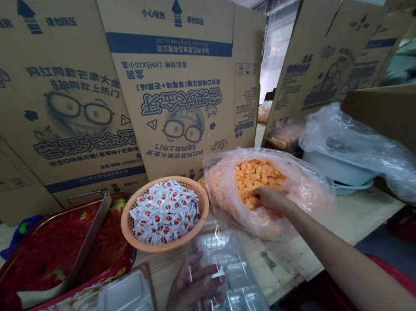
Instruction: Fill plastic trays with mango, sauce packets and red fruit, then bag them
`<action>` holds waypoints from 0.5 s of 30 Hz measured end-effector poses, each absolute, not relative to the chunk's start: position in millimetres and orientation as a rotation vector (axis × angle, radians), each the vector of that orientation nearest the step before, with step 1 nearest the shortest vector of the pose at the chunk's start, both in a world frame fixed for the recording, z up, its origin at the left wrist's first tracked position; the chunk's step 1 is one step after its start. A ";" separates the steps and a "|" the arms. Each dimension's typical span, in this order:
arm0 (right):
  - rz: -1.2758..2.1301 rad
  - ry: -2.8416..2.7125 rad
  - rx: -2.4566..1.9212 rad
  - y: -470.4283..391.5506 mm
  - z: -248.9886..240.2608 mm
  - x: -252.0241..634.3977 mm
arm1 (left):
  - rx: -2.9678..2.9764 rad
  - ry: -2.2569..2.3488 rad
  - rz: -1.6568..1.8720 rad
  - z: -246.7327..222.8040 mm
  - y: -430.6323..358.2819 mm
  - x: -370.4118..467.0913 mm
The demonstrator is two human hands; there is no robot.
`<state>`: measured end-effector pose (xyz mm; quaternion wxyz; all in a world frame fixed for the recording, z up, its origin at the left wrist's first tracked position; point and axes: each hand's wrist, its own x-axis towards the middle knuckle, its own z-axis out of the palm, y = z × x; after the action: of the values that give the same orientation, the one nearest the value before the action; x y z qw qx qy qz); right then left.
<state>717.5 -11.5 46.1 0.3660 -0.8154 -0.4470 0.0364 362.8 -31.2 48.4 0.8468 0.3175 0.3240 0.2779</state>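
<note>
My right hand [267, 197] reaches into an open clear plastic bag [307, 194] full of small orange pieces [257, 173]; its fingers are bent down at the pieces, and whether one is pinched is hidden. My left hand [200, 291] lies along the left side of a clear plastic tray [236, 284] with compartments, fingers apart and seen partly through the plastic. Left of the bag stands an orange basket [127, 228] heaped with small white and red packets [165, 211].
Red trays [91, 293] with red contents stand at the left. More clear compartment trays [120, 310] lie at the front left. Large cardboard boxes [179, 85] line the back. A pale blue basin [335, 170] under plastic sits right of the bag.
</note>
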 end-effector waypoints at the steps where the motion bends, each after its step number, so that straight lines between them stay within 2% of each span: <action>1: 0.098 -1.130 -2.076 -10.9 43.9 718.5 | 0.663 0.672 0.579 48.7 -30.8 363.0; 15: 0.028 -1.024 -1.698 -4.4 77.9 698.1 | 0.599 0.614 0.510 57.8 -24.8 368.9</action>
<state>698.1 -4.4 77.9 0.5475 -0.7165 -0.4320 0.0118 368.9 -24.8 57.8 0.8780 0.2874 0.2944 0.2446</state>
